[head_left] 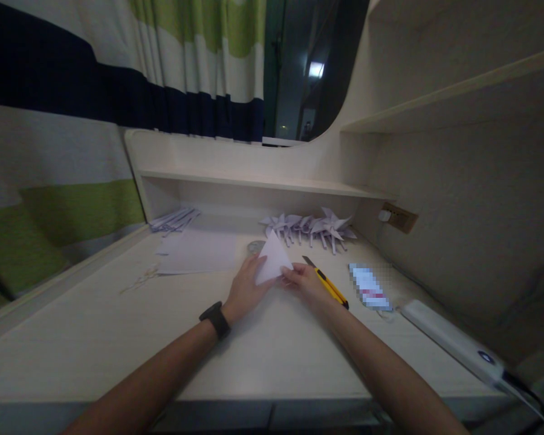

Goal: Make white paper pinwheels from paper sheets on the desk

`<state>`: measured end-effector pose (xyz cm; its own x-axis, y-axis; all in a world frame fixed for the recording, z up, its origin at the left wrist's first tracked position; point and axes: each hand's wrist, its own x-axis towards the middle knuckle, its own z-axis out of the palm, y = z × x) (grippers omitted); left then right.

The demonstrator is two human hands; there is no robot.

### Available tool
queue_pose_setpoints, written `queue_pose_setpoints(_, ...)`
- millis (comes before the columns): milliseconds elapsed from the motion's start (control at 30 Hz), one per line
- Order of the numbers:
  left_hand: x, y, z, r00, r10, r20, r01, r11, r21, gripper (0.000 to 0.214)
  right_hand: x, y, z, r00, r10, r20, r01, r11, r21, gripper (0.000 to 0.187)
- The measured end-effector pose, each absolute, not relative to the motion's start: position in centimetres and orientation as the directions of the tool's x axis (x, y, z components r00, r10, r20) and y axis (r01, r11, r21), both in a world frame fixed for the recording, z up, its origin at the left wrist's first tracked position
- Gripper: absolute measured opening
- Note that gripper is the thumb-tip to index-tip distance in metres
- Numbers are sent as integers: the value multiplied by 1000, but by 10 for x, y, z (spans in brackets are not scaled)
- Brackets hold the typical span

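A white sheet of paper folded into a triangle (273, 261) is held between both hands over the middle of the desk, its point facing away from me. My left hand (248, 284) grips its left edge, and a dark watch sits on that wrist. My right hand (303, 279) pinches the lower right corner. Just beyond the paper lies a roll of clear tape (255, 246), partly covered. Right of my right hand is a yellow utility knife (330, 287) with its blade out. My palms hide the paper's lower edge in part.
Several paper pinwheels (330, 226) stand at the back. Left of them lie white paper sheets (199, 251), a bundle of folded paper strips (174, 219) and thin string-like pieces (140, 279). A phone (369, 287) and a long white device (453, 341) with a cable lie at right.
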<state>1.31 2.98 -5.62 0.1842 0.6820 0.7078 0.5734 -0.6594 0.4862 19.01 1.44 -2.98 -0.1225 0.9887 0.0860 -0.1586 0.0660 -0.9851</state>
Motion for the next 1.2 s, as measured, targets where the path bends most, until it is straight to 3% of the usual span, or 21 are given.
queue_pose_setpoints(133, 14, 24, -53, 217, 705, 675, 584, -648, 489, 51, 191, 17, -33, -97, 993, 71, -201, 51, -978, 35)
queue_pose_setpoints(333, 15, 23, -52, 214, 706, 675, 573, -650, 498, 48, 189, 17, -30, -39, 994, 98, -125, 93, -988, 36)
queue_pose_setpoints(500, 15, 27, -53, 207, 746, 633, 504, -636, 585, 43, 191, 18, -29, -8, 989, 145, -54, 144, -988, 40)
queue_pose_setpoints(867, 12, 33, -58, 247, 838, 486, 312, -544, 779, 43, 191, 20, -36, -123, 971, 206, -41, 203, -978, 40)
queue_pose_setpoints(1200, 15, 32, -57, 172, 831, 528, 355, -553, 754, 36, 191, 20, -38, -159, 973, 167, -135, 146, -980, 33)
